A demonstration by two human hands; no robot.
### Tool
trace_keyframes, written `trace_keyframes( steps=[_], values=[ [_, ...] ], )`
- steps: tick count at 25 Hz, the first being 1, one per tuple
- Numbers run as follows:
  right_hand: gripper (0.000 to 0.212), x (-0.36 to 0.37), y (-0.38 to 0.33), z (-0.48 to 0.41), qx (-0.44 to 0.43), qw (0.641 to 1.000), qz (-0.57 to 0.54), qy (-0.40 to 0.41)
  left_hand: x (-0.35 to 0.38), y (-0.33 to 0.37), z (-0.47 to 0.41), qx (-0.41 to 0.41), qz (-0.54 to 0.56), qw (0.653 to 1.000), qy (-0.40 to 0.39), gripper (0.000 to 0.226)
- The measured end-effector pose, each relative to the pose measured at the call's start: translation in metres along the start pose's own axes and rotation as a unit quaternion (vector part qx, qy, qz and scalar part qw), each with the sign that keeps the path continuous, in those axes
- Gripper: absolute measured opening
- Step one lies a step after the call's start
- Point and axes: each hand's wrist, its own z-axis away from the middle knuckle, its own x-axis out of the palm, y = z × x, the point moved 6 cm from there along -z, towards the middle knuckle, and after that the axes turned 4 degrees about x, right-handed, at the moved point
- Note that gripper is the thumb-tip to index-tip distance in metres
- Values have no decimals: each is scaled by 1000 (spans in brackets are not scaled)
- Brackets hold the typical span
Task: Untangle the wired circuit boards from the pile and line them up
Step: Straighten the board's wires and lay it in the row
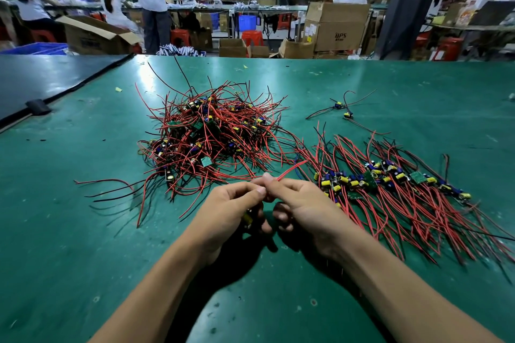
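A tangled pile of small circuit boards (203,136) with red and black wires lies at the middle of the green table (83,231). To its right, a row of boards (390,178) is laid side by side, their wires trailing toward me. My left hand (231,211) grips one small board with a yellow part (247,218), mostly hidden under the fingers. My right hand (301,203) pinches that board's red wire (291,170), which sticks up and to the right. Both hands meet just in front of the pile.
Two loose wired boards (342,110) lie apart at the far right of the table. A dark table section (41,81) joins on the left. Beyond the far edge are cardboard boxes (337,25), red stools and several people at work.
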Motion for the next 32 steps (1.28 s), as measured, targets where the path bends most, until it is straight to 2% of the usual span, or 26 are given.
trace_keyframes(
  steps=[2, 5, 8, 12, 17, 20, 23, 25, 27, 29, 32],
  values=[
    [29, 2, 0, 0, -19, 999, -12, 23, 4, -1, 1, 3, -2, 1000, -12, 18],
    [30, -14, -9, -3, -37, 992, -94, 78, 6, -3, 0, -4, 1, 1000, -29, 20],
    [46, -25, -14, -3, -26, 981, -162, 103, 5, -3, 0, -9, -12, 999, -39, 21],
    [60, -22, -16, -3, 27, 959, -278, 42, 3, -4, 0, -25, -6, 999, -41, 17],
    [53, -15, -17, 2, 81, 928, -362, -38, 3, -3, 2, -46, 10, 998, -36, 16],
    [58, -19, -21, 0, 44, 944, -327, -17, 6, -1, 3, -48, 33, 998, -11, 18],
    [90, -25, -19, -3, 26, 960, -276, 24, 7, 1, 0, -55, 85, 994, 36, 31],
    [95, -28, -15, -4, 24, 964, -263, 39, 7, 3, -1, -71, 146, 986, 40, 47],
    [87, -26, -14, -5, 19, 967, -249, 51, 5, 6, -3, -71, 187, 979, 39, 58],
    [69, -24, -15, -3, -18, 975, -207, 77, 2, 7, -5, -65, 219, 973, 45, 64],
    [36, -10, -19, 7, -113, 987, -29, 108, 6, 4, -5, -61, 294, 953, 49, 72]
  ],
)
